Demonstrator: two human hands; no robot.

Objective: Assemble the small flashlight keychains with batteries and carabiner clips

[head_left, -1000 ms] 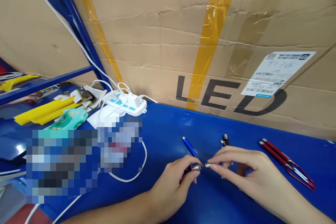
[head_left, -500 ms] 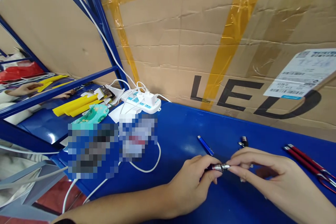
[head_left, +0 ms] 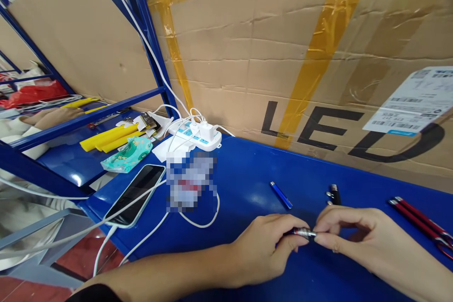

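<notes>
Pinched in my left hand [head_left: 279,245] is a small dark tube [head_left: 300,231] with a reddish label and a silver end, like a laser pointer or small torch. Its body is partly covered by my fingers. My right hand [head_left: 348,229] closes thumb and forefinger on the tube's silver end. Behind my right hand a short black cylinder [head_left: 335,193] lies on the table beside small silver pieces [head_left: 329,195]. A blue pen-like tube [head_left: 281,195] lies just beyond my left hand. Red pen-like tubes [head_left: 417,219] with cord or ring ends lie to the right.
The blue table [head_left: 240,165] meets a large cardboard box [head_left: 226,33] at the back. On the left are a white power strip [head_left: 201,137], a phone [head_left: 136,196], white cables, a teal pouch [head_left: 129,153] and yellow tubes [head_left: 109,138]. Another person's hands [head_left: 53,117] work beyond the blue frame.
The view has shifted slightly, so things sit a little further right. Both my hands keep the tube pinched between them, now a bit lower. The other person's hands have moved closer together.
</notes>
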